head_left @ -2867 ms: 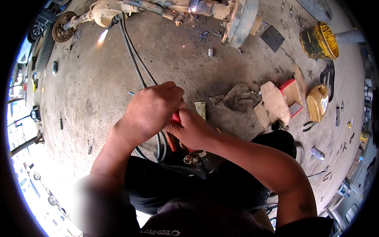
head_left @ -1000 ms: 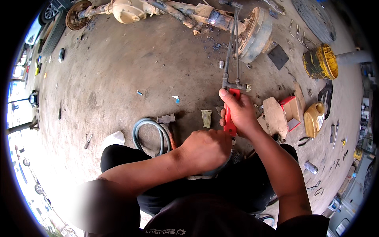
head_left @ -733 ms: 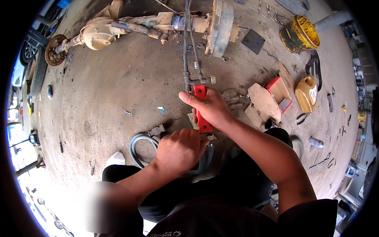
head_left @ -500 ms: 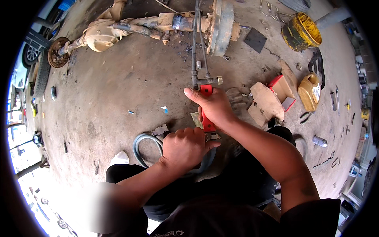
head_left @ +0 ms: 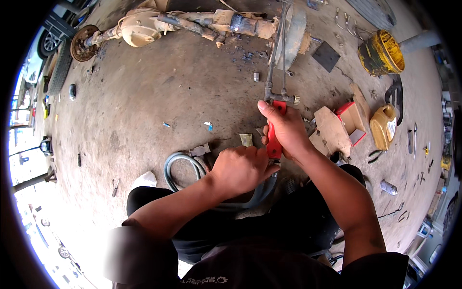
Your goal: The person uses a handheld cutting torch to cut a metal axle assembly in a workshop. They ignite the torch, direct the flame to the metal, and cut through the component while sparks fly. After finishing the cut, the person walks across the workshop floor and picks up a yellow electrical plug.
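My right hand [head_left: 289,134] is wrapped round the red handle of a gas cutting torch [head_left: 274,143], its thumb lying along the top. From that handle, long dark metal tubes [head_left: 272,60] run away from me, with a ridged brass valve knob [head_left: 296,100] at their near end. My left hand [head_left: 239,169] is closed at the handle's lower end, thumb against the metal hose fitting [head_left: 275,166]. Its fingers partly hide what they grip. Under both hands, a grey-blue hose [head_left: 179,159] lies looped on the floor by my legs.
A rusty vehicle axle [head_left: 139,30] with a drum [head_left: 292,38] lies ahead on the concrete. To the right are a torn cardboard box [head_left: 332,127], a gold oil jug [head_left: 383,127], a yellow-stained bucket [head_left: 382,54] and a spray can [head_left: 389,188]. A metal socket [head_left: 256,76] stands beyond my hands.
The torch and both hands have shifted right in the view, and the torch's tubes now slant to the right. My left hand stays closed at the handle's lower end.
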`<control>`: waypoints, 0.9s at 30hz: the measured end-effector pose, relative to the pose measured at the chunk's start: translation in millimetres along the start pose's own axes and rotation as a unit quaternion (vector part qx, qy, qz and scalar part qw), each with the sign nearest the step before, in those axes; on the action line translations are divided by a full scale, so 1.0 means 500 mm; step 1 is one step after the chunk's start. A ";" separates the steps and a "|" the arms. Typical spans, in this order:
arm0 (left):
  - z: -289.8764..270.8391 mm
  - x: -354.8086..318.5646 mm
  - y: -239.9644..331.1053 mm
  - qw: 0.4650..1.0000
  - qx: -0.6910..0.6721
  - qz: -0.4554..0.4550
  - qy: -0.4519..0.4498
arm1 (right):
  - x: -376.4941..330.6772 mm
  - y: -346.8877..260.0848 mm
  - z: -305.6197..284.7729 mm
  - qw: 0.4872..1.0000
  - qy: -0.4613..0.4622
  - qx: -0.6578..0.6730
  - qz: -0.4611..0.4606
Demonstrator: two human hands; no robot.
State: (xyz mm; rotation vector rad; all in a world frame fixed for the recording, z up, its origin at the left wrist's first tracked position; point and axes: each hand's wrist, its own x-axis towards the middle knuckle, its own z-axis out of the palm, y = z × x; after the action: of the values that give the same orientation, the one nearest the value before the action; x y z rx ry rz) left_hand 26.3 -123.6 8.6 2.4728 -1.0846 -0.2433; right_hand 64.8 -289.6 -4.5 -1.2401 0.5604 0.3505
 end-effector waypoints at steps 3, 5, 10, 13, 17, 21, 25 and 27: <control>-0.017 0.004 0.000 0.999 -0.028 -0.033 0.001 | 0.012 -0.016 -0.020 0.999 -0.025 0.007 -0.037; -0.027 0.003 0.005 0.997 -0.050 -0.049 -0.010 | 0.013 -0.035 -0.030 0.998 -0.019 -0.005 -0.057; 0.002 -0.038 0.019 0.992 -0.090 -0.029 -0.080 | 0.009 -0.109 -0.105 0.996 0.059 0.003 -0.071; 0.026 -0.072 0.024 0.984 -0.041 -0.012 -0.174 | 0.002 -0.159 -0.173 0.991 0.098 0.002 -0.094; 0.019 -0.072 0.014 0.925 -0.009 -0.027 -0.378 | 0.032 -0.123 -0.316 0.987 0.140 0.014 -0.082; 0.028 -0.079 -0.007 0.937 0.013 -0.032 -0.349 | 0.071 -0.017 -0.444 0.987 0.157 0.016 0.024; -0.002 -0.070 -0.030 0.945 0.019 -0.041 -0.323 | 0.067 0.152 -0.512 0.980 0.184 0.045 0.057; -0.013 -0.072 -0.049 0.947 0.020 -0.059 -0.315 | 0.060 0.248 -0.517 0.968 0.231 0.064 0.069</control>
State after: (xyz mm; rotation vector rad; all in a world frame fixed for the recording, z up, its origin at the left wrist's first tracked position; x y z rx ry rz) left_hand 20.0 -80.3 3.2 2.5588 -1.1732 -1.1188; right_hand -31.9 -500.5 -175.2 -1.1621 1.0572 0.1347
